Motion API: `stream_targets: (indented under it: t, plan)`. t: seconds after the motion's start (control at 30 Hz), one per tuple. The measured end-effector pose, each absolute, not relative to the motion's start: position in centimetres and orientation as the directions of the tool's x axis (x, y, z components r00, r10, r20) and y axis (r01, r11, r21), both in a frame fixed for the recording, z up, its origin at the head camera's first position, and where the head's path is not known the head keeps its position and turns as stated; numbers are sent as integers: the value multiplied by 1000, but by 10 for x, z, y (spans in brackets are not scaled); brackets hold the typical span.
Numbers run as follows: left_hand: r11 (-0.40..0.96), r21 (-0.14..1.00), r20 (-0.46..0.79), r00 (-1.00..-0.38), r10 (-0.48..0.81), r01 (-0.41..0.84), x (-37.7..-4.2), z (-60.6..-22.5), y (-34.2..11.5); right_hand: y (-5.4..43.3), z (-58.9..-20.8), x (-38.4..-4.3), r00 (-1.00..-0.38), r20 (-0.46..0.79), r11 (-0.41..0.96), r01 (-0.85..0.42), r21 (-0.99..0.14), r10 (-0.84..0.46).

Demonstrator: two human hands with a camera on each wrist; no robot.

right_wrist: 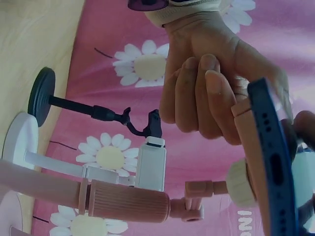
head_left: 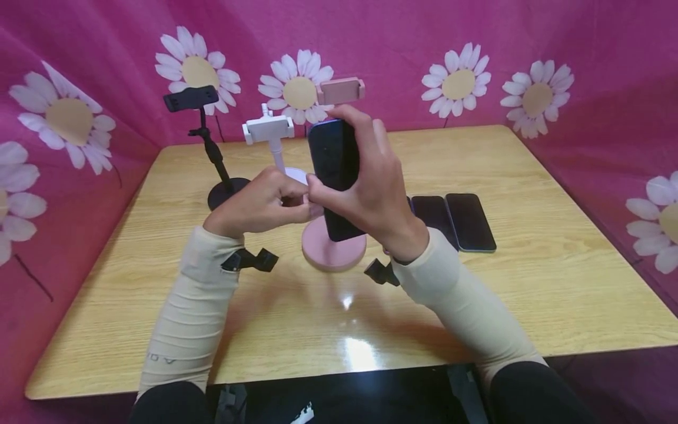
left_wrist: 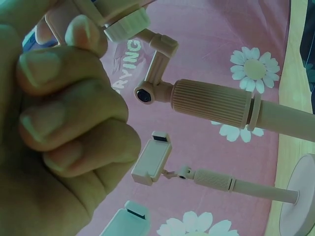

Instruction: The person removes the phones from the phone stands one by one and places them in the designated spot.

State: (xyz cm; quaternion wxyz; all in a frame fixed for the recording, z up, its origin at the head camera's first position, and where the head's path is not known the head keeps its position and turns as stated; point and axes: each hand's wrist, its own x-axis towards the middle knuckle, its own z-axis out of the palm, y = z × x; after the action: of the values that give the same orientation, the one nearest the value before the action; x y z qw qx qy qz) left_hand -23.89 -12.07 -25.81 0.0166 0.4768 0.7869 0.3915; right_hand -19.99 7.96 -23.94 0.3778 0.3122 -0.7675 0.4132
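A dark-screened phone (head_left: 333, 171) with a blue edge (right_wrist: 275, 162) lies against the pink clamp (right_wrist: 248, 142) of a phone stand. My right hand (head_left: 378, 176) grips the phone, with the thumb across its screen side and fingers over the top edge. Curled fingers of my left hand (head_left: 265, 200) hold the clamp's end by the phone's left edge; the exact contact is partly hidden. Behind the clamp sits a pale knob (left_wrist: 128, 24), joined to the stand's ribbed pink neck (left_wrist: 211, 103). A round pink base (head_left: 331, 253) stands on the table below.
Behind my hands stand a black phone stand (head_left: 212, 147), a white phone stand (head_left: 269, 129) and a second pink stand (head_left: 341, 92). To the right, dark phones (head_left: 470, 222) lie side by side on the wooden table (head_left: 529, 282). A pink flowered cloth (head_left: 386, 53) hangs around the table.
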Motion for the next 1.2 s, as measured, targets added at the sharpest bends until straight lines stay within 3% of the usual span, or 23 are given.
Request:
stream_targets:
  t: [0.27,0.43,0.73,0.97,1.2]
  plan:
    - [247,626,337,-542,770,739,-239,-256,-118,93,-217,-176,-631,738,87,-771,-631,-237]
    - [257,645,318,-559,766,719,-239,-256,-119,103,-217,-181,-659,695,-26,-720,-693,-286]
    - [288,645,304,-583,754,708,-237,-254,-119,109,-232,-200,-660,685,-82,-699,-711,-307]
    - [316,644,308,-614,726,697,-236,-254,-118,98,-219,-184,-666,667,-90,-682,-726,-334]
    - [312,655,304,-618,725,688,-236,-254,-118,93,-226,-190,-595,705,-2,-764,-646,-386]
